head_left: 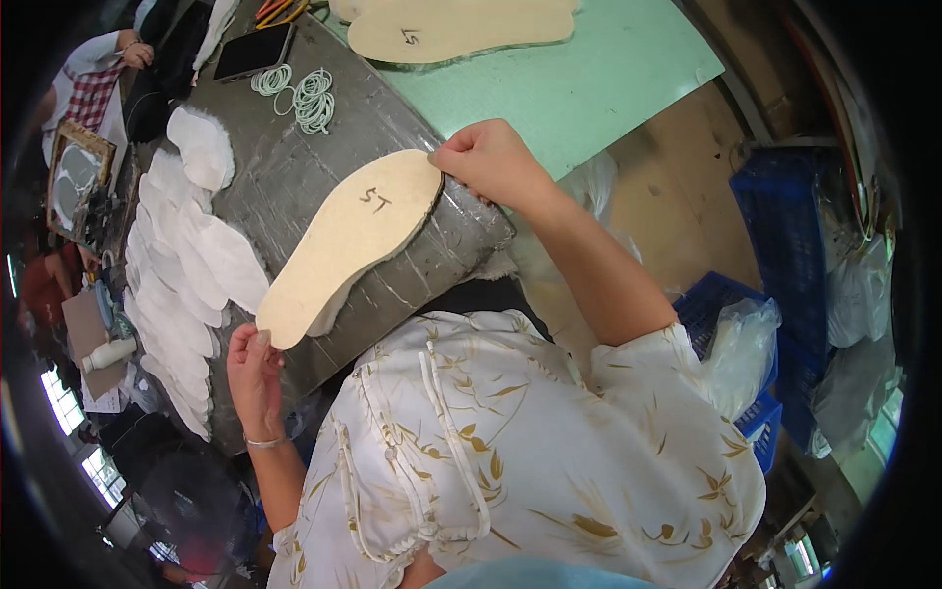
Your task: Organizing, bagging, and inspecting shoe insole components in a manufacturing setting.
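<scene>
A cream-coloured insole (pixel 343 236) with a dark handwritten mark is stretched between my two hands, slanting over the dark table. My left hand (pixel 255 378) pinches its narrow end at the lower left. At the upper right, the fingers of my right hand (pixel 491 162) are closed on the edge of its broad end. Part of a white piece (pixel 336 306) shows beneath the insole; whether it is joined to it I cannot tell. Overlapping fluffy white insole-shaped pieces (pixel 177 265) lie along the table's left side, close to my left hand.
The plastic-wrapped table (pixel 392 304) carries a dark phone (pixel 255 51) and coiled pale cords (pixel 312 101). Larger cream insoles (pixel 461 29) rest on a green board (pixel 618 79). Blue crates (pixel 785 226) and plastic bags stand right. Another person's hand (pixel 135 51) shows far left.
</scene>
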Motion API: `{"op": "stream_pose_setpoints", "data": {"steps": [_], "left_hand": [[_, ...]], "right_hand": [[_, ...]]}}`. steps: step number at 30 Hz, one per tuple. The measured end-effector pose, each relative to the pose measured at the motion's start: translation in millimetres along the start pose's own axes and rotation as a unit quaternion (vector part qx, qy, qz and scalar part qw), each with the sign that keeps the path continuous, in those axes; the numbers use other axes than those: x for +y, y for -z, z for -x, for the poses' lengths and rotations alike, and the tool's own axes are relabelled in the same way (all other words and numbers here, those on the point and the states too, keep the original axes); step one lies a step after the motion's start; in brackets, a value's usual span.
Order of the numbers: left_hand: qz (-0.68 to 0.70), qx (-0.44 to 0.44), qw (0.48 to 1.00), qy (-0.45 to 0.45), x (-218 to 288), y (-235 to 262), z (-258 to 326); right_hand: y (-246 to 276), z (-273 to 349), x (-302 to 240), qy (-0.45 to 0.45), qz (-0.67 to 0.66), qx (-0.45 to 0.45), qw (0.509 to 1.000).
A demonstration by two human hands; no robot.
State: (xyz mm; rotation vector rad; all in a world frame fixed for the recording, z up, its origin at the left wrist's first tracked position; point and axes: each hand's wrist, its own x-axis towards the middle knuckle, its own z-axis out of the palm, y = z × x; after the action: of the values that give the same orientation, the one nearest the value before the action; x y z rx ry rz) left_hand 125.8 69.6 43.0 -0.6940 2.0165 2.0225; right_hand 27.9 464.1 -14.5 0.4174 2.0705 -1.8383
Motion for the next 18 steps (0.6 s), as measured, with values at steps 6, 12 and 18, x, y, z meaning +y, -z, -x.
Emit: {"op": "stream_pose_setpoints", "data": {"steps": [6, 12, 18], "left_hand": [[0.019, -0.009, 1.000, -0.005, -16, 3, -3], [0.058, -0.012, 0.998, 0.010, -19, -4, 6], [0.061, -0.032, 0.997, 0.025, -29, -6, 7]], "right_hand": [[-7, -4, 9, 0.054, 0.022, 0.041, 0.997], [-9, -2, 6, 0.069, 0.039, 0.049, 0.996], [-14, 1, 4, 0.074, 0.059, 0.080, 0.992]]}}
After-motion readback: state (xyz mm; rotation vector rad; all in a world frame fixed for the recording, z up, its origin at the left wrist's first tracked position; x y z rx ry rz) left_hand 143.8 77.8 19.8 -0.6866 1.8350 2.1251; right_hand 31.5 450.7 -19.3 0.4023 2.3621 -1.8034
